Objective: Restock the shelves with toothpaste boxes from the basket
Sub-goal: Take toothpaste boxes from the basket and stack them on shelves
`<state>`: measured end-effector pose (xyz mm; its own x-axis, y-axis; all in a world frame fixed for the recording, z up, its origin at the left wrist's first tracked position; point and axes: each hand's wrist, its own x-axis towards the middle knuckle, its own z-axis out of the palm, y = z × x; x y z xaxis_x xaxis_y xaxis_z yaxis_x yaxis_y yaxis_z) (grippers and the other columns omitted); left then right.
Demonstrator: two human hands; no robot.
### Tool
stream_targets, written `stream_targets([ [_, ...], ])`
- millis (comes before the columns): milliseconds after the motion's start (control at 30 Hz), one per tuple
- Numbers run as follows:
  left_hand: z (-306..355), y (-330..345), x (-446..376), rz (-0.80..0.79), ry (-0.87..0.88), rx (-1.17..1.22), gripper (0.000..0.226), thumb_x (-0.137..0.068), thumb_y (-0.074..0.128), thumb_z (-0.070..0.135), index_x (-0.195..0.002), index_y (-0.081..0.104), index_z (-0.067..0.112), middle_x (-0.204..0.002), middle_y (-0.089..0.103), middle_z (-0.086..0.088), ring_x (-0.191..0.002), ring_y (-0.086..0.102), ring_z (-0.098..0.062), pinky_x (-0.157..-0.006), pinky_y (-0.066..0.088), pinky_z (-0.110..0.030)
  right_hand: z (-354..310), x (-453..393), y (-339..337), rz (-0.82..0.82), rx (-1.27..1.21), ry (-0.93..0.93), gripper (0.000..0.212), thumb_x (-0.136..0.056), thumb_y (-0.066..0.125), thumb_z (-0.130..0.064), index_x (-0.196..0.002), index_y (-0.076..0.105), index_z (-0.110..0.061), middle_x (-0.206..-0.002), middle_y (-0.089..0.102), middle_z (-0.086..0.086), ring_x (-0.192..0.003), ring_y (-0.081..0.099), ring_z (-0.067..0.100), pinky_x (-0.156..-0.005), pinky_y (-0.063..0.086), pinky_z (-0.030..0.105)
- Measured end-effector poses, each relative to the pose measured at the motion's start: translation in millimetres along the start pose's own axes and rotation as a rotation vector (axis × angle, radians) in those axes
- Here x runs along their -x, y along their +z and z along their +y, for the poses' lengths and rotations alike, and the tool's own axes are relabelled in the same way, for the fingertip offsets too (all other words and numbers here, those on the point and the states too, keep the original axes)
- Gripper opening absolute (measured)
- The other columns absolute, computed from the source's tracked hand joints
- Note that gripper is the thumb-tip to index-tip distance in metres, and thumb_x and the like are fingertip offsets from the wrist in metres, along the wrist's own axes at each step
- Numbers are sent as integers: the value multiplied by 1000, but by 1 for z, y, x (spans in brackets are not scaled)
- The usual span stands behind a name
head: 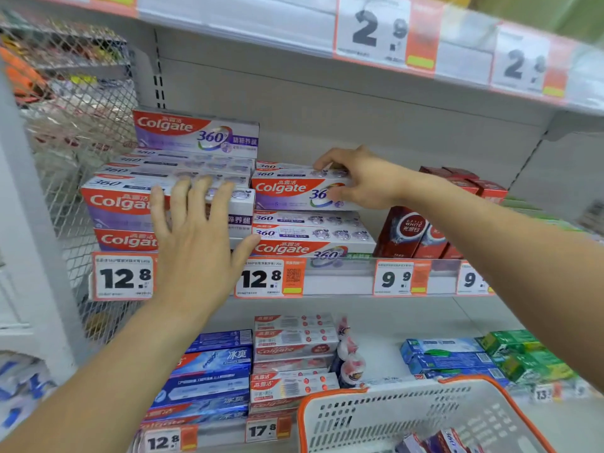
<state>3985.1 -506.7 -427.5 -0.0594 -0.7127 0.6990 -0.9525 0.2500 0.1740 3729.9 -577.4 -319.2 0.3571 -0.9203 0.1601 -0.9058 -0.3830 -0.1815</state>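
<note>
On the middle shelf (340,282) stand stacks of purple-and-white Colgate 360 toothpaste boxes. My right hand (356,179) grips the right end of the top box (287,192) of the middle stack, thumb on its front and fingers over its top. My left hand (192,237) is spread flat, fingers apart, in front of the left stack (121,204), holding nothing. One box (196,132) stands upright at the back left. The white basket with an orange rim (425,416) is at the bottom right, with a few purple Colgate boxes (438,443) in it.
Dark red toothpaste boxes (415,233) stand right of the Colgate stacks. A wire mesh panel (75,158) closes the shelf's left side. The lower shelf holds blue boxes (209,377), red-and-white boxes (291,358) and green boxes (510,354). Price tags line the shelf edges.
</note>
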Motion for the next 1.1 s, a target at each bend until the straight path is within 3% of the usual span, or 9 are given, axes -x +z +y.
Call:
stream_targets([
  [200, 0, 2, -2, -2, -11, 0, 74, -82, 68, 50, -141, 44, 12, -144, 44, -17, -140, 30, -39, -119, 8, -58, -1, -5, 12, 52, 204, -43, 49, -92, 66, -29, -139, 52, -32, -134, 53, 0, -120, 36, 25, -92, 26, 36],
  [333, 1, 2, -2, -3, -21, -2, 74, -82, 69, 50, -141, 45, 12, -145, 44, -16, -140, 30, -39, -119, 8, -59, -1, -10, 18, 57, 238, -40, 51, -91, 67, -21, -139, 53, -26, -148, 42, 3, -129, 40, 30, -105, 36, 42],
  [467, 1, 3, -3, -9, -19, -10, 77, -80, 71, 48, -142, 45, 10, -146, 44, -16, -141, 30, -39, -119, 9, -59, -2, -12, 23, 47, 197, -23, 49, -95, 62, -14, -142, 50, -19, -140, 53, 7, -125, 51, 29, -103, 43, 40],
  [667, 4, 3, -4, -35, -13, -38, 81, -77, 75, 45, -142, 43, 8, -145, 44, -19, -140, 30, -41, -118, 10, -62, 3, -7, 31, 80, 190, -65, 49, -96, 58, -11, -143, 50, -20, -143, 52, 7, -125, 51, 31, -103, 43, 43],
  [800, 4, 0, -3, -45, -20, 20, 83, -79, 76, 47, -145, 40, 10, -150, 38, -18, -145, 22, -39, -119, 6, -61, -1, 2, 34, 165, 233, -53, 47, -100, 51, -22, -147, 45, -23, -152, 41, 5, -133, 41, 32, -110, 34, 48],
  [900, 11, -10, -1, 72, 33, 125, 73, -87, 69, 44, -143, 41, 8, -151, 36, -18, -147, 20, -36, -120, 6, -56, -16, 40, 36, 428, 104, -172, 36, -98, 53, -19, -133, 57, -16, -129, 56, 7, -110, 58, 26, -92, 50, 42],
  [967, 25, -18, 2, 205, 172, 251, 51, -89, 68, 28, -131, 53, 3, -140, 45, -22, -135, 37, -37, -113, 27, -51, -24, 85, 44, 524, -16, -266, 24, -95, 56, -13, -118, 64, -12, -105, 59, 0, -85, 61, 16, -74, 51, 31],
  [1033, 49, -20, 9, 274, 305, 341, 28, -89, 67, 16, -113, 63, 1, -126, 52, -24, -117, 48, -36, -98, 40, -47, -19, 138, 66, 510, -112, -288, 17, -92, 58, -7, -105, 67, -12, -91, 54, -10, -71, 57, 9, -66, 46, 22],
  [1100, 81, -8, 22, 197, 410, 418, 13, -88, 66, 11, -97, 66, 2, -111, 58, -19, -101, 54, -34, -83, 45, -46, 1, 190, 101, 407, -192, -189, 14, -90, 61, -6, -99, 67, -14, -86, 52, -16, -66, 53, 4, -64, 44, 19],
])
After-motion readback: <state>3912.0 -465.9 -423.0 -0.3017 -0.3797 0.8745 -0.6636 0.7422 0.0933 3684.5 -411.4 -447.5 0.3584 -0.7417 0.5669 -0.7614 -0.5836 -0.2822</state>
